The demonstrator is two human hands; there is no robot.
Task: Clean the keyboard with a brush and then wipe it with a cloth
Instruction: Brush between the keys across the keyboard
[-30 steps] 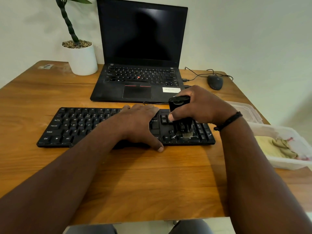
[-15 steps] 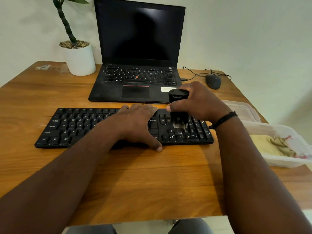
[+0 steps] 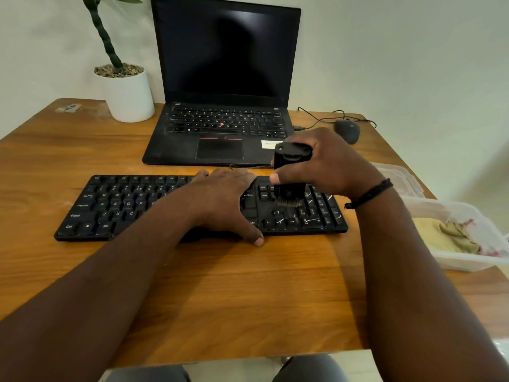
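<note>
Here, centre-right in frame, the right hand [image 3: 327, 166] gripped the black block brush [image 3: 291, 172]; the left hand [image 3: 225, 202] lay flat-fingered on the black plastic keyboard [image 3: 115, 208]; hard strokes risked shifting it.

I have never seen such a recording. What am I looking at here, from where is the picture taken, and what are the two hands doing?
No machine here: a person wears a camera on the head, looking down at their own arms. On the wooden table lies a black keyboard. The left hand rests flat on it, steadying it. The right hand grips a small black brush, bristles down on the keys at the right end. Behind stand a laptop, a potted plant and a mouse. At the right, a clear plastic box holds a yellowish cloth.
</note>
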